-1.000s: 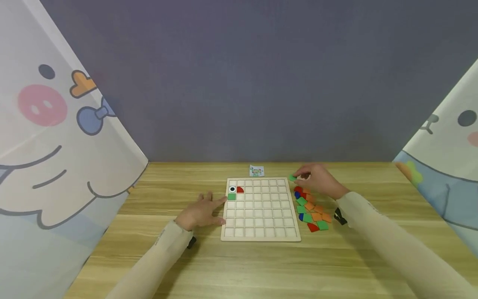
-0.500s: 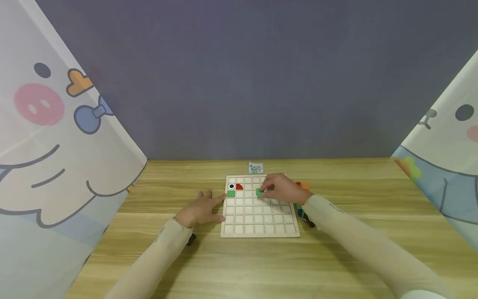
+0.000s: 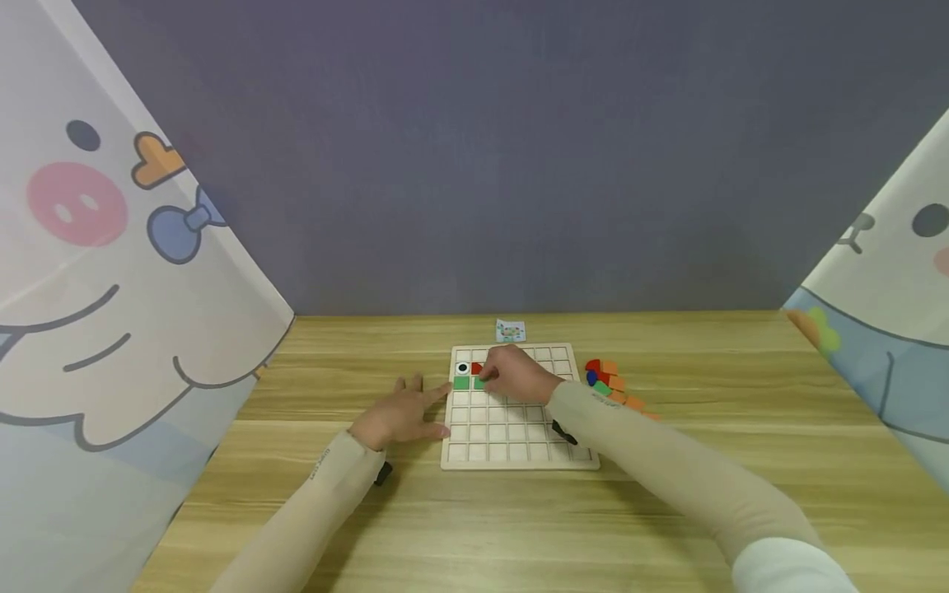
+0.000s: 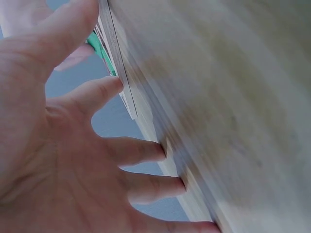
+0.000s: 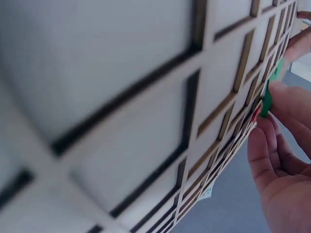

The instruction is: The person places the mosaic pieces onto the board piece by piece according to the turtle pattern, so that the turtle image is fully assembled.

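Note:
A pale wooden board [image 3: 507, 451] with a grid of square recesses lies on the table. At its upper left sit a white tile with a black eye dot [image 3: 463, 368], a red tile [image 3: 476, 368] and a green square tile [image 3: 461, 383]. My right hand [image 3: 522, 377] pinches a second green tile [image 3: 479, 385] at the recess beside the first green one. That tile shows at the thumb in the right wrist view [image 5: 266, 103]. My left hand [image 3: 400, 414] lies spread, index finger and thumb touching the board's left edge; other fingertips rest on the table in the left wrist view.
To the board's right lies a loose pile of red, orange, blue and green tiles [image 3: 615, 384], partly hidden by my right forearm. A small printed card [image 3: 510, 331] lies behind the board. A grey wall [image 3: 474, 165] stands at the table's back edge.
My right hand has carried the green tile leftward from beside the pile, across the board, to the recess next to the first green tile. The left hand stays at the board's edge.

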Available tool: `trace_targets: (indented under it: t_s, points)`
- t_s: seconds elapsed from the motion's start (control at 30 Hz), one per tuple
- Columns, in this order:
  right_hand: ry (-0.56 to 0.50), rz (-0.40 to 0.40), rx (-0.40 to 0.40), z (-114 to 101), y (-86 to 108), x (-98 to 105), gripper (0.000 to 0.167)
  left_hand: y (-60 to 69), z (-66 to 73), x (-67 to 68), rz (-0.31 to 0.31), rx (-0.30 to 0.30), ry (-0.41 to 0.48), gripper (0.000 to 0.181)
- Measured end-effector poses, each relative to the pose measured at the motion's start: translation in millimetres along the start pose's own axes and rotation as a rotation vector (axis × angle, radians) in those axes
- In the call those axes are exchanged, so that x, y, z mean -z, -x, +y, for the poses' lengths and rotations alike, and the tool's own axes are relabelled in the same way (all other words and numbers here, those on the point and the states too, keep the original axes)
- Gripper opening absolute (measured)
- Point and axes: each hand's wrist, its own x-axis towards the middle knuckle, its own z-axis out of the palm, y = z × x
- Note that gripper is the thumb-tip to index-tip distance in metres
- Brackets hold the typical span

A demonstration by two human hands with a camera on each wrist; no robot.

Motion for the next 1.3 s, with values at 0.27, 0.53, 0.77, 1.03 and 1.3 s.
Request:
trace_targets:
  t_s: [0.27, 0.53, 0.77, 1.03, 1.3]
  points:
    - [0.050, 0.005, 0.013, -4, -3.3, -5, 0.014, -1.5, 1.3, -0.1, 0.003, 0.004, -0.013, 0.078]
    - [0.150, 0.003, 0.033, -6, -3.0, -4, 0.008, -0.4, 3.0, -0.2, 0.009, 0.007, -0.019, 0.078]
    - [0.225, -0.026, 0.111, -11, 5.6, 2, 0.011, -0.4, 3.5, 0.6, 0.013, -0.006, -0.029, 0.078]
    - [0.179, 0.024, 0.068, -4, 23.3, 24, 0.012, 0.7, 2.3, 0.0, 0.006, 0.004, -0.006, 0.079]
    - [0.178, 0.092, 0.007, 17, 48.4, 53, 0.013, 1.8, 1.5, -0.4, 0.002, -0.007, 0.010, 0.080]
